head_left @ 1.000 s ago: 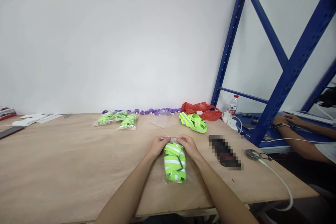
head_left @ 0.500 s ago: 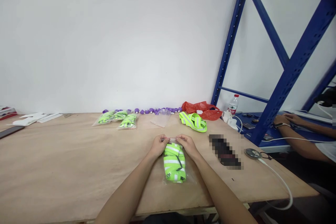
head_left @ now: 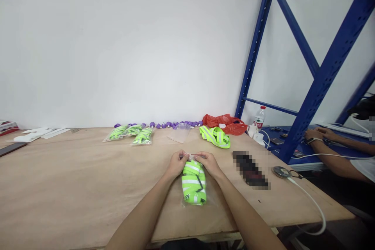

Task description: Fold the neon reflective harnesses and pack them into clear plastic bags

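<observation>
A clear plastic bag [head_left: 194, 183] with a folded neon-green and white strap inside lies on the wooden table, its top edge toward the wall. My left hand [head_left: 177, 163] pinches the left part of that top edge. At the right part, my right hand [head_left: 208, 163] pinches the same edge, close to the left. Beyond my hands, a loose green strap [head_left: 215, 136] lies coiled at the right, and an empty clear bag [head_left: 180, 132] lies flat beside it. Filled bags [head_left: 142, 136] of green strap rest farther left.
Purple items [head_left: 166, 125] line the wall beside a red plastic bag [head_left: 225, 123]. A blurred dark object [head_left: 250, 170], a round device [head_left: 281, 171] with a white cable and a bottle [head_left: 259, 117] are at right. Another person's arms [head_left: 331, 152] rest beyond the blue rack [head_left: 310, 97].
My right hand has shifted slightly left along the bag's top edge, closer to my left hand. Both hands keep their pinch.
</observation>
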Tool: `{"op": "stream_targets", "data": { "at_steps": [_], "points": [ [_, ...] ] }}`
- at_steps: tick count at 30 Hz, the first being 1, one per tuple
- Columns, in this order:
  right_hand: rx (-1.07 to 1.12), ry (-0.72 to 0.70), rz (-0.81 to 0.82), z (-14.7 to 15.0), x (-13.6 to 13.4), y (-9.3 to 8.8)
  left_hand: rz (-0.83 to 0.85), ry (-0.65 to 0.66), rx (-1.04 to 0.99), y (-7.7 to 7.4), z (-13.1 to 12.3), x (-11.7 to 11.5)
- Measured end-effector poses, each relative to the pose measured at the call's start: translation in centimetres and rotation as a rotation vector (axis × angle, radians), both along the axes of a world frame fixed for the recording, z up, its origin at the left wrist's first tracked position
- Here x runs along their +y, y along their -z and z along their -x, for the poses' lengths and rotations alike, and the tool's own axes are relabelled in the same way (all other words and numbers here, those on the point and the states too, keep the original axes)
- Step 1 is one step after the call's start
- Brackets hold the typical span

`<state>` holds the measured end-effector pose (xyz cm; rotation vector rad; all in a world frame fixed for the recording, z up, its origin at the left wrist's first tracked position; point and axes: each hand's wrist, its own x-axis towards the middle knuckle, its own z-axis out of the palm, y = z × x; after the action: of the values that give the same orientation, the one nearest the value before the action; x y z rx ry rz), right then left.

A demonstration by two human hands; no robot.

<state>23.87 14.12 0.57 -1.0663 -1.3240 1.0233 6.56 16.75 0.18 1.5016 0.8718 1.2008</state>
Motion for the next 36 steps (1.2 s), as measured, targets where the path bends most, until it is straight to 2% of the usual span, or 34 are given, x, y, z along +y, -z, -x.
{"op": "stream_targets", "data": {
  "at_steps": [14,36],
  "points": [
    [-0.048,0.035,-0.034,-0.21,-0.12,0.08,0.029,0.076,0.030,-0.19,0.12,0.01],
    [-0.075,0.038,-0.035,0.04,-0.16,-0.16,0.045,0.054,0.027,-0.09,0.12,0.14]
  ]
}}
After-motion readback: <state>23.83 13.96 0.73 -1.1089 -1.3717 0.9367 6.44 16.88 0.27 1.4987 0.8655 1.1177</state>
